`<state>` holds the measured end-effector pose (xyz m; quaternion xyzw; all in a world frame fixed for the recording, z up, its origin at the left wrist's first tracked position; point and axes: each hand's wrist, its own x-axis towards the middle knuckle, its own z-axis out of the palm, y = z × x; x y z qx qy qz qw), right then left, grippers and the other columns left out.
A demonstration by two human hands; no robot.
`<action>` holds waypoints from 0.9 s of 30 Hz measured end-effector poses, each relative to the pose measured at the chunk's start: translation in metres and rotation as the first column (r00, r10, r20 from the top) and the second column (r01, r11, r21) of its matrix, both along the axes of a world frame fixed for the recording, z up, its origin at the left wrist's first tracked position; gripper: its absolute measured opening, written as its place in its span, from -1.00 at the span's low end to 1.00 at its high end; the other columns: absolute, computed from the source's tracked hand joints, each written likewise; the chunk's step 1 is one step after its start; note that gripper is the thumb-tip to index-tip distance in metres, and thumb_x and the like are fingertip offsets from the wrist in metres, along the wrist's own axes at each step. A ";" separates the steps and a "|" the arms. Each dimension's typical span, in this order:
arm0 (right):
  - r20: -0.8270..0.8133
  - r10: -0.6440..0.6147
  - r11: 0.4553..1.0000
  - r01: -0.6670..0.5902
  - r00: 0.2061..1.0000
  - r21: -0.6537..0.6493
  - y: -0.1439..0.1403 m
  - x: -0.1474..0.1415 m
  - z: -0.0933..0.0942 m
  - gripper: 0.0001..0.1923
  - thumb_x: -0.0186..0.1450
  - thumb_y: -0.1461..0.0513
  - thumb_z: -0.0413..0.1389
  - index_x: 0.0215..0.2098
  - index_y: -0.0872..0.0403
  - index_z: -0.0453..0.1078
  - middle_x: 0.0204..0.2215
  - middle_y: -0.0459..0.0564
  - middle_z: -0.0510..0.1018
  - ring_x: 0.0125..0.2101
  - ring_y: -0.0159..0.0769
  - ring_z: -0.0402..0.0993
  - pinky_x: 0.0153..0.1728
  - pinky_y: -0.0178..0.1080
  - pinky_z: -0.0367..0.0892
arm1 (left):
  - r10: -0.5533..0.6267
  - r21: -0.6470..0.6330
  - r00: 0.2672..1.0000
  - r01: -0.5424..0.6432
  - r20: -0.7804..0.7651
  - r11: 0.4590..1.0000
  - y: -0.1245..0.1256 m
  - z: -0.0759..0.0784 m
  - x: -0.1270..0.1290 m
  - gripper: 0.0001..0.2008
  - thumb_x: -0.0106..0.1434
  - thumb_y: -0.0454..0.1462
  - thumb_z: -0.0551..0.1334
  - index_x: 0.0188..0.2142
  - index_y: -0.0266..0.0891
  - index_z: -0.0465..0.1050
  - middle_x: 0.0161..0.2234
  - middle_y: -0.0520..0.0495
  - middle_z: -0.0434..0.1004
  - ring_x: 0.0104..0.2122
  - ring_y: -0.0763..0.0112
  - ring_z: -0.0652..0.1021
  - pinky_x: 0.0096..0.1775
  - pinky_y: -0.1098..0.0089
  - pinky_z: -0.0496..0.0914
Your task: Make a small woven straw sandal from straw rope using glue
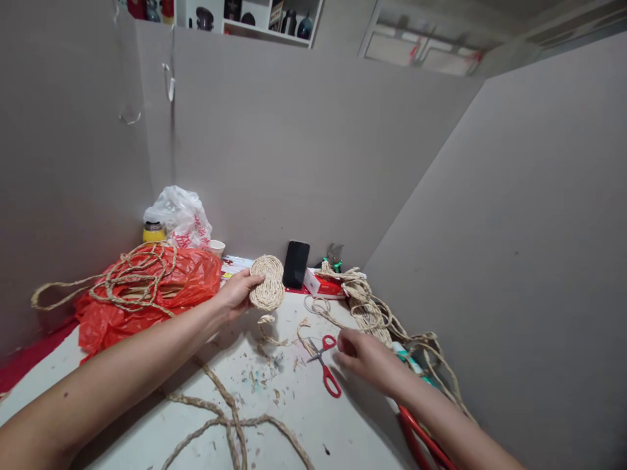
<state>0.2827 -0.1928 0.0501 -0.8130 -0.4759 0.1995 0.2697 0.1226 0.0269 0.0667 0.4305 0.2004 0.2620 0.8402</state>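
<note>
Left hand [236,292] pinched the coiled rope mat [267,282] by its edge, held upright above the table [304,418]; it looked light, stiffish, rough, best gripped at the rim, while the right hand [365,356] hovered half-curled, empty, beside the scissors [325,363].

Your two arms are bare, with no sleeves. Your left hand [236,292] and right hand [365,356] wear nothing.

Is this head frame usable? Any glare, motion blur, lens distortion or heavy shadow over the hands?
Head view: even, soft lighting without glare; left hand with the woven rope piece is sharp; right hand near the red scissors looks slightly soft; wide-angle stretch bends the forearms and walls at the edges; only faint shadows on the white table.
</note>
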 end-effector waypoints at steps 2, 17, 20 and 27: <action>-0.004 -0.005 0.995 0.006 1.000 0.098 0.009 -0.021 0.008 -0.88 0.10 0.19 0.13 -0.39 0.06 0.41 -0.40 0.00 0.54 -0.44 -0.28 0.40 -0.49 -0.32 0.25 | 0.010 0.010 1.000 -0.010 0.012 1.000 -0.006 -0.001 0.001 -0.81 0.11 -0.44 0.24 -0.23 -0.34 0.41 -0.40 -0.12 0.58 -0.50 0.43 0.57 -0.44 0.46 0.45; -0.694 0.160 0.974 0.003 0.702 0.228 0.037 -0.099 -0.032 -0.59 0.06 -0.05 0.23 -0.58 0.13 0.36 -0.73 -0.12 0.41 -0.77 -0.56 0.08 -0.72 -0.42 -0.03 | 0.245 0.208 0.962 -0.265 0.118 0.941 0.001 0.003 -0.030 -0.50 -0.07 -0.24 0.39 -0.11 -0.22 0.33 -0.37 -0.01 0.60 -0.40 0.38 0.58 -0.31 0.40 0.44; -0.431 0.068 0.971 0.041 0.900 0.237 0.013 -0.061 -0.023 -0.53 0.16 -0.09 0.09 -0.66 0.09 0.31 -0.75 -0.11 0.36 -0.71 -0.43 0.20 -0.64 -0.36 0.10 | 0.266 0.214 0.959 -0.281 0.094 0.936 0.014 0.002 -0.043 -0.56 -0.07 -0.29 0.38 -0.15 -0.25 0.40 -0.33 -0.02 0.60 -0.37 0.40 0.57 -0.29 0.44 0.44; 0.262 -0.113 0.994 0.111 0.958 0.022 -0.027 0.000 -0.020 -0.77 0.15 0.08 0.12 -0.56 0.03 0.44 -0.54 0.02 0.55 -0.51 -0.19 0.47 -0.49 -0.27 0.18 | 0.146 0.137 0.988 -0.137 -0.054 0.981 0.005 -0.020 -0.058 -0.73 -0.02 -0.35 0.32 -0.26 -0.33 0.45 -0.47 -0.07 0.60 -0.54 0.40 0.56 -0.43 0.41 0.46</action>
